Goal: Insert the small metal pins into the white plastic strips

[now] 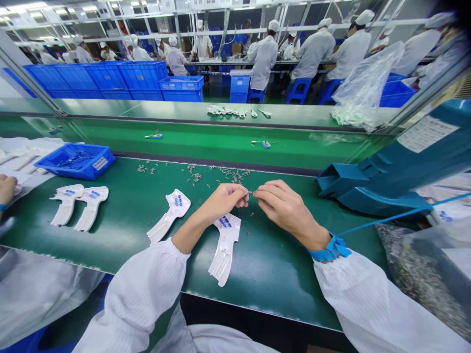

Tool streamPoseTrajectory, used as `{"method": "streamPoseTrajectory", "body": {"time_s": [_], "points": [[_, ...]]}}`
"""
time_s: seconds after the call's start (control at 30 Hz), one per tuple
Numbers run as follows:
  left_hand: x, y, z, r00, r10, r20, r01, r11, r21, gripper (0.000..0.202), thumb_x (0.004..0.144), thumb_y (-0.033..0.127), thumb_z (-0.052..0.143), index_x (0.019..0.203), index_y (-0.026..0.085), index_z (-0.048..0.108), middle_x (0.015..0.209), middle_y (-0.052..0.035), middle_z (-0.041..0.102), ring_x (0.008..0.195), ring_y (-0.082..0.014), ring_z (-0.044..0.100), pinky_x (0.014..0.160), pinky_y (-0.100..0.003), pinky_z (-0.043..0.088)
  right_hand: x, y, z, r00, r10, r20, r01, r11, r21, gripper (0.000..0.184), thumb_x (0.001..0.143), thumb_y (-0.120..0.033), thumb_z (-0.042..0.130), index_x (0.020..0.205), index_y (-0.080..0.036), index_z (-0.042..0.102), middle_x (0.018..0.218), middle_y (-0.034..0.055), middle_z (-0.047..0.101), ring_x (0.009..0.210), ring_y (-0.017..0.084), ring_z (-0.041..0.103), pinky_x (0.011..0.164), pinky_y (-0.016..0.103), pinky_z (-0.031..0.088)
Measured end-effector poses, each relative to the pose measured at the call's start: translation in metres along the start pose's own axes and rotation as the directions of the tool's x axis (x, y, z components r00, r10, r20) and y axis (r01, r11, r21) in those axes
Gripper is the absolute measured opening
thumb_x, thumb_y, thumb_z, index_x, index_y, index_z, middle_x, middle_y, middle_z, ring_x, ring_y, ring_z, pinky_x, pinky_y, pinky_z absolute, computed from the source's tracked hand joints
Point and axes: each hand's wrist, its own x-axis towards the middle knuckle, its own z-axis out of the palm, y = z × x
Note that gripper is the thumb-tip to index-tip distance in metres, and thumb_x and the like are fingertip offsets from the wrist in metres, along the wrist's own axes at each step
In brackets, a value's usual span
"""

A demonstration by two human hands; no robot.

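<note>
Left hand, right hand meet over green workbench, fingers pinching tiny metal part.

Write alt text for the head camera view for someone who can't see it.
The left hand and right hand meet at the fingertips around a tiny metal part over a green workbench, with similar parts scattered beyond. White moulded holders lie nearby, and a blue crate sits to the left.
</note>
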Motion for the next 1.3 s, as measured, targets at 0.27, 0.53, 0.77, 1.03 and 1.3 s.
{"method": "streamPoseTrajectory", "body": {"time_s": [0.27,0.53,0.77,1.03,1.3], "points": [[-0.005,-0.008,-0.013,0.993,-0.010,-0.116,0.046,0.951,0.307,0.021,0.090,0.031,0.050,0.081,0.020,0.065,0.079,-0.0006,0.070,0.072,-0.0160,0.063,0.068,-0.027,0.045,0.003,0.000,-0.005,0.897,0.442,0.004,-0.434,0.880,0.192,0.023,0.093,-0.022,0.053,0.112,-0.023,0.065,0.092,0.0049,0.071,0.081,0.021,0.065,0.078,0.037,0.053],[-0.013,-0.002,-0.005,0.992,0.082,-0.092,-0.016,0.823,0.568,0.019,0.093,0.024,0.053,0.101,0.019,0.069,0.094,-0.0055,0.072,0.091,-0.0235,0.064,0.080,-0.034,0.046,-0.003,0.000,0.010,0.733,0.586,0.346,-0.675,0.564,0.476,0.016,0.086,-0.036,0.064,0.095,-0.024,0.067,0.091,0.0034,0.073,0.085,0.022,0.069,0.081,0.036,0.053],[-0.048,0.025,0.006,0.974,0.191,-0.119,-0.075,0.773,0.630,0.011,0.095,0.025,0.056,0.099,0.022,0.065,0.097,-0.0013,0.071,0.090,-0.0201,0.062,0.080,-0.032,0.045,0.008,-0.014,0.006,0.632,0.503,0.590,-0.725,0.115,0.679,0.032,0.074,-0.046,0.077,0.086,-0.019,0.066,0.081,0.0019,0.069,0.076,0.017,0.064,0.076,0.033,0.052],[-0.070,0.037,0.010,0.949,0.224,-0.221,-0.020,0.744,0.668,0.011,0.095,0.024,0.055,0.091,0.022,0.065,0.086,-0.0016,0.070,0.082,-0.0205,0.061,0.072,-0.033,0.042,0.017,-0.036,-0.005,0.560,0.493,0.666,-0.736,-0.074,0.673,0.037,0.067,-0.048,0.083,0.083,-0.017,0.072,0.081,0.0032,0.071,0.077,0.016,0.064,0.078,0.033,0.051],[-0.092,0.038,0.009,0.959,0.198,-0.202,-0.018,0.755,0.655,0.017,0.095,0.028,0.054,0.084,0.021,0.065,0.079,-0.0018,0.069,0.079,-0.0210,0.060,0.068,-0.033,0.039,0.021,-0.057,-0.016,0.605,0.430,0.670,-0.782,0.161,0.602,0.031,0.078,-0.048,0.074,0.087,-0.018,0.074,0.089,0.0057,0.074,0.087,0.022,0.067,0.084,0.036,0.052]]}}
